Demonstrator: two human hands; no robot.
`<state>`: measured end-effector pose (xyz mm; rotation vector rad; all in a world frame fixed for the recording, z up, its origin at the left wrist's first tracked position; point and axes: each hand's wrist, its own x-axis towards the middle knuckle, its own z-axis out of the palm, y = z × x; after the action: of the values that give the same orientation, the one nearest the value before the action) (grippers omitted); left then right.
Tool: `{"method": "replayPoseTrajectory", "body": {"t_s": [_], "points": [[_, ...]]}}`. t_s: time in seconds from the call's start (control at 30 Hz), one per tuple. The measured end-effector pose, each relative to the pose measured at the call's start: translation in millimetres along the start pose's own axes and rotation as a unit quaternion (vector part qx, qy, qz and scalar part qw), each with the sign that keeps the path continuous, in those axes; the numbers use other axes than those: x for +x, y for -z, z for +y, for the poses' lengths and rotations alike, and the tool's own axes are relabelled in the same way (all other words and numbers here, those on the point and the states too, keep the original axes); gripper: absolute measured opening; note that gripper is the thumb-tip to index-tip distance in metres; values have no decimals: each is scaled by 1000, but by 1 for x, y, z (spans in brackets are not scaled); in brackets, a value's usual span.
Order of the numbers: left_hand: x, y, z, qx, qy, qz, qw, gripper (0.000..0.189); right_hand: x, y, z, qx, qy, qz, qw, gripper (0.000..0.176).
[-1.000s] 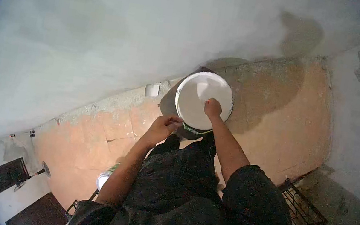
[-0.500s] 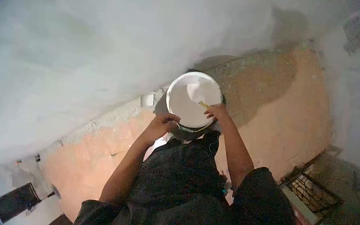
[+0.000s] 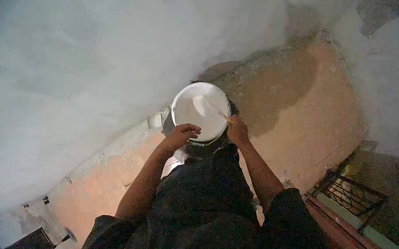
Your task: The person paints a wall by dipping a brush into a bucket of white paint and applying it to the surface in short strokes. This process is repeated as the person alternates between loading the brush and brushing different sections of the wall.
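A round white bucket (image 3: 175, 106) stands close to the wall, directly before my body, with whitish material inside. My right hand (image 3: 239, 130) is closed around the yellowish handle of a slim paintbrush (image 3: 221, 114) at the right rim. The brush points up and left into the bucket; its far end merges with a bright white patch. My left hand (image 3: 182, 135) is closed over the near left rim, fingers curled and reaching just inside. A thin yellowish bail handle (image 3: 213, 142) hangs along the bucket's near side.
A pale, patchy wall (image 3: 91, 57) rises ahead and to the left. An orange-tan floor (image 3: 310, 110) stretches right, with rough grey debris along the wall's foot. A black metal railing (image 3: 354, 194) is at the right, and a dark object (image 3: 34, 243) lies lower left.
The view has shifted, so the bucket sits slightly further left. My right hand has drawn the brush toward the right rim. My left hand's fingers reach further over the near rim.
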<state>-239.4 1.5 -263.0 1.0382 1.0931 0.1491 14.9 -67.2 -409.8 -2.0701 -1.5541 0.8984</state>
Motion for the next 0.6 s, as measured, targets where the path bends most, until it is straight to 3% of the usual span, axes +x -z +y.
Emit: {"method": "replayPoseTrajectory", "body": {"t_s": [0.17, 0.4, 0.6], "points": [[-4, 9, -1, -65, -7, 3, 998, 32, 5, 22, -32, 61, 90, 32, 994, 18], [-7, -13, -4, -131, 25, 71, 989, 30, 27, 18, -15, 14, 78, -75, 994, 22], [-1, -38, -22, -197, 8, 100, 975, 33, 28, 28, -3, 49, 152, -41, 986, 24]]}}
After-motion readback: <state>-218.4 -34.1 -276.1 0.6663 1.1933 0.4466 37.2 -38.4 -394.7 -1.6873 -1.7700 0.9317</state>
